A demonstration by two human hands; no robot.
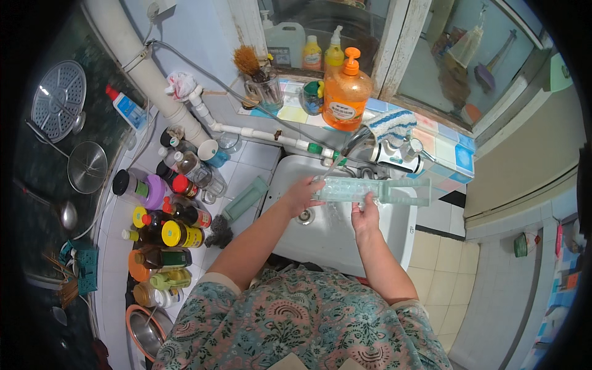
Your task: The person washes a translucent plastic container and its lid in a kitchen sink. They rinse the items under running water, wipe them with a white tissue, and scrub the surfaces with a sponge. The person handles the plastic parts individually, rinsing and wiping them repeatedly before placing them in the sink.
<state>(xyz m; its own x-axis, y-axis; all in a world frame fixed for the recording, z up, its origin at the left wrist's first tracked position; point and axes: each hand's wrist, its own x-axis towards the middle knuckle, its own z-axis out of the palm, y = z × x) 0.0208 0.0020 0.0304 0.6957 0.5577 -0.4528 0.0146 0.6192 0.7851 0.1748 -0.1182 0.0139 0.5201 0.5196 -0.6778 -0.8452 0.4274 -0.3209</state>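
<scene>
A long, pale green translucent plastic holder (351, 190) lies crosswise over the white sink (401, 243), its open frame end pointing right. My left hand (303, 196) is closed around its left end. Farther along, my right hand (365, 217) grips its near edge with the thumb on top. Water from the faucet (357, 143) runs onto the holder near my left hand and falls into the basin. On the tiled counter left of the sink rests a similar pale green plastic piece (245, 198), with a dark grey scouring pad (219, 233) at its near end.
Bottles and jars (183, 234) crowd the left counter, with a metal bowl (147, 333) nearer me. An orange pump bottle (346, 92) and a glass with brushes (266, 89) stand on the ledge behind the sink. A striped cloth (393, 125) hangs over the faucet fitting.
</scene>
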